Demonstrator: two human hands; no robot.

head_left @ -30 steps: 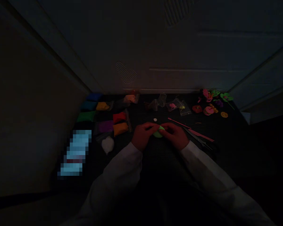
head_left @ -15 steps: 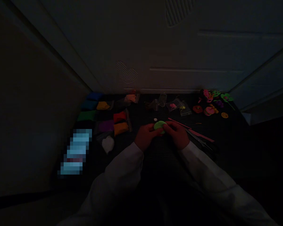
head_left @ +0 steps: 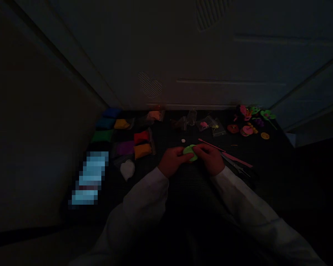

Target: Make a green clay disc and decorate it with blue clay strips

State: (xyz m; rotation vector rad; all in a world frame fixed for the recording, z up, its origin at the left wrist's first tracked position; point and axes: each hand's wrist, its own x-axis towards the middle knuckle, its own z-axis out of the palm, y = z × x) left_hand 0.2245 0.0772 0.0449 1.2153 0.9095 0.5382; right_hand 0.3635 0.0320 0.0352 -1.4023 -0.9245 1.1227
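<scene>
A flattened piece of light green modelling clay (head_left: 189,153) is held between both hands above the dark table. My left hand (head_left: 172,160) pinches its left side, thumb across the front. With thumb and fingers, my right hand (head_left: 211,159) grips the clay's right edge. A small white lump (head_left: 183,140) lies just beyond the clay. Right of my right hand lie a thin pink tool (head_left: 211,144), a wider pink tool (head_left: 238,160) and a pair of scissors (head_left: 235,166), its handles lost in the dark.
Bags of coloured clay, such as purple (head_left: 124,148), orange (head_left: 142,150) and green (head_left: 102,136), lie at left. A white lump (head_left: 127,169) sits near a lit, blurred screen (head_left: 91,177). Small flower-like clay pieces (head_left: 246,130) stand at the back right, before a pale panel (head_left: 224,92).
The green clay has turned slightly and sits a little lower between my fingers, its outline less round. My left thumb now reaches further across it.
</scene>
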